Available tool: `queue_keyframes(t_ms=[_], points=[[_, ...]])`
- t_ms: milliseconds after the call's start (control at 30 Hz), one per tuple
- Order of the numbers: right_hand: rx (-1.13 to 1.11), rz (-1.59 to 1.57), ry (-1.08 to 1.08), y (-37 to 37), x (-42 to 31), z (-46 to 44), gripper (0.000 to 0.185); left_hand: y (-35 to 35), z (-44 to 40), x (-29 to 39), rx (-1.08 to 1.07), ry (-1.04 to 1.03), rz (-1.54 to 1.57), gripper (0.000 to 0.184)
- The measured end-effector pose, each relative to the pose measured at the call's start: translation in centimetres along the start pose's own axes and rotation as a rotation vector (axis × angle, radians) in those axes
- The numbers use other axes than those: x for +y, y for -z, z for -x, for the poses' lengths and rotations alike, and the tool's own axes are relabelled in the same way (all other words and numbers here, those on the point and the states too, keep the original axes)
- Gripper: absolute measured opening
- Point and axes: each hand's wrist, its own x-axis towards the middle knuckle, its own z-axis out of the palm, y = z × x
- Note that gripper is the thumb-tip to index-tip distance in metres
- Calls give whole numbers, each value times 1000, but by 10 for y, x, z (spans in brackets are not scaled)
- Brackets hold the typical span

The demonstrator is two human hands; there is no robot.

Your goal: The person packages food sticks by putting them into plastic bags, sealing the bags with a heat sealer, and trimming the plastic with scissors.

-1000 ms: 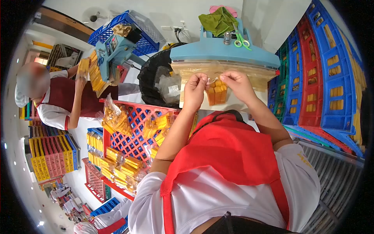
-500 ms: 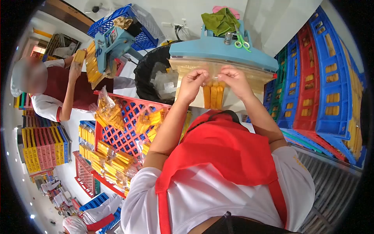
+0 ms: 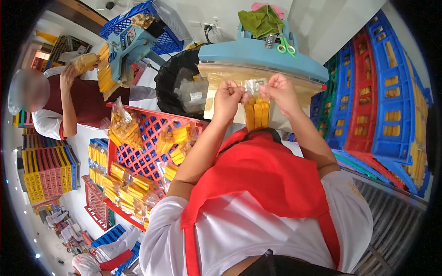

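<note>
My left hand (image 3: 229,102) pinches the left top corner of a clear plastic bag (image 3: 254,86). At the opposite corner, my right hand (image 3: 282,93) has its fingers closed on the same bag. Yellow stick-shaped breads (image 3: 257,115) fill the lower part of the bag, standing side by side. The bag hangs upright between my hands, close to the front of a light blue sealing machine (image 3: 262,60). Between the machine's bar and my hands lies its pale work surface (image 3: 209,99).
Green-handled scissors (image 3: 286,48) and a green cloth (image 3: 261,22) lie on the machine. To the left are a black-lined bin (image 3: 166,85) and a red crate (image 3: 140,158) with bagged breads. Stacked crates (image 3: 395,133) stand right. A co-worker (image 3: 78,99) holds a bag at another machine (image 3: 133,43).
The bag has come away from the sealing bar, slightly toward me and to the right, with both hands still on it. The co-worker's bag has shifted up and left.
</note>
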Motion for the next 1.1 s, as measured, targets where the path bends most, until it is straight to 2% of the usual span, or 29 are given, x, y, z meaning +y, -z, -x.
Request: queue_keyframes(t_ms=[33, 100, 167, 200, 333, 433, 500, 533, 600, 633, 700, 733, 900, 1000, 1100], points=[[6, -8, -56, 3, 3, -5, 14, 5, -2, -8, -2, 13, -15, 5], [-4, 3, -33, 3, 2, -9, 11, 9, -4, -6, 0, 37, -32, 5], [-4, 11, -20, 4, 6, -4, 9, 14, -6, -2, -204, 147, -178, 7], [-18, 27, -24, 4, 8, -5, 6, 13, -7, -3, -223, 164, -212, 12], [4, 108, -52, 6, 10, -3, 10, 10, -10, 1, -157, 276, -208, 16], [-5, 102, -46, 12, 12, -1, 16, 5, -8, -2, -92, 241, -241, 18], [-19, 154, -49, 14, 11, -4, 18, 5, -7, -4, -133, 36, -350, 21], [-37, 204, -52, 14, 10, -4, 20, 5, -8, -3, -135, 37, -350, 21], [-84, 173, -35, 3, -2, 0, 21, 6, -10, 4, -330, -93, -555, 23], [-132, 142, -17, -2, -5, 1, 22, 6, -10, 7, -331, -93, -555, 23], [-138, 164, 39, -3, -2, -1, 22, 7, -11, 11, -295, 204, -463, 22], [-145, 186, 93, -4, 0, -1, 23, 7, -12, 9, -296, 203, -463, 22], [-65, 191, 116, -3, 3, -5, 20, 7, -14, -4, -134, 310, 88, 18], [-30, 180, 51, 3, 7, -8, 19, 4, -11, -7, -55, 307, 189, 18], [-23, 205, -2, 6, 7, -4, 20, 2, -9, -4, -11, 292, 115, 20]])
